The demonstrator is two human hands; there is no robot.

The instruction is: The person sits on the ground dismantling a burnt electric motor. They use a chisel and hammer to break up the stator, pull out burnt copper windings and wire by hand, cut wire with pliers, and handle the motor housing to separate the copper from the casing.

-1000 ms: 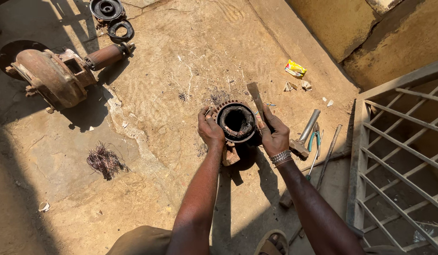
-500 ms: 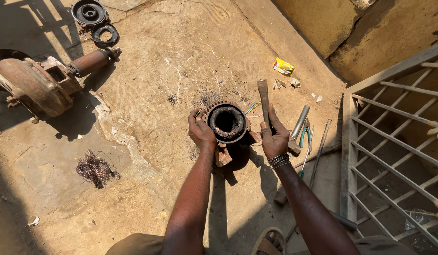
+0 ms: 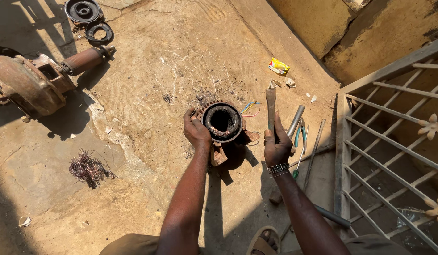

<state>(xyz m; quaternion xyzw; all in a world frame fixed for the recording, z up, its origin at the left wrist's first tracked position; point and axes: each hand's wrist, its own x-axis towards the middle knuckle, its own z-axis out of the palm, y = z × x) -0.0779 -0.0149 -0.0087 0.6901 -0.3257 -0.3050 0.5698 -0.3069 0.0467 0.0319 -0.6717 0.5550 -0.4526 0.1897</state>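
Observation:
A rusty round motor housing (image 3: 222, 123) with a hollow dark core stands on the concrete floor in the head view. My left hand (image 3: 196, 131) grips its left rim. My right hand (image 3: 277, 144) is to the right of the housing, closed around a flat metal chisel (image 3: 271, 106) that points away from me, its tip near scraps of paper. The hand is apart from the housing.
A metal pipe (image 3: 295, 121), green-handled pliers (image 3: 300, 137) and a long rod (image 3: 314, 146) lie right of my right hand. A metal gate (image 3: 393, 141) stands at right. A rusty pump body (image 3: 37, 80), round covers (image 3: 83, 10) and a wire bundle (image 3: 89, 167) lie at left.
My right hand has left the housing's right side and moved right, now holding the chisel. My left hand stays on the housing rim. The view shifted slightly.

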